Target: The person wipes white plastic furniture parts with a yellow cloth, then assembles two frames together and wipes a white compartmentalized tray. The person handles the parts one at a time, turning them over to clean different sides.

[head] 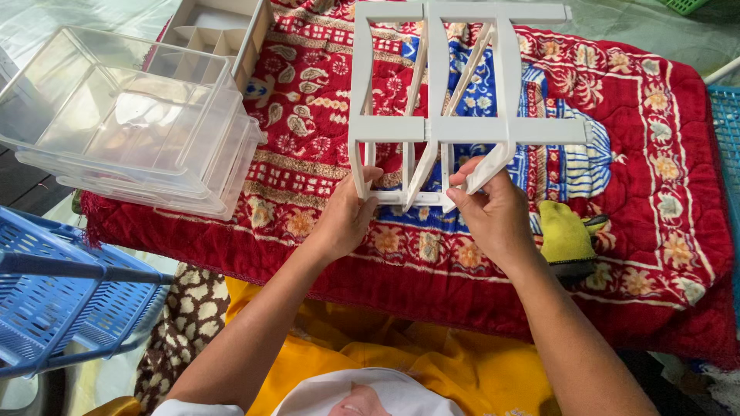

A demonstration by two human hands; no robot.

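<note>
A white plastic frame (462, 127) of bars and cross-pieces lies tilted over a red patterned rug (663, 154). My left hand (347, 216) grips the frame's near left leg and lower bar. My right hand (493, 212) pinches the near right leg of the same frame. Both hands hold it at its near end, just above the rug.
Stacked clear plastic drawers (131, 127) sit at the left on the rug, with a white divided tray (220, 31) behind them. A blue plastic basket (54, 293) stands at lower left. A yellow-green cloth (563, 235) lies right of my right hand. Another blue basket (728, 131) edges in at right.
</note>
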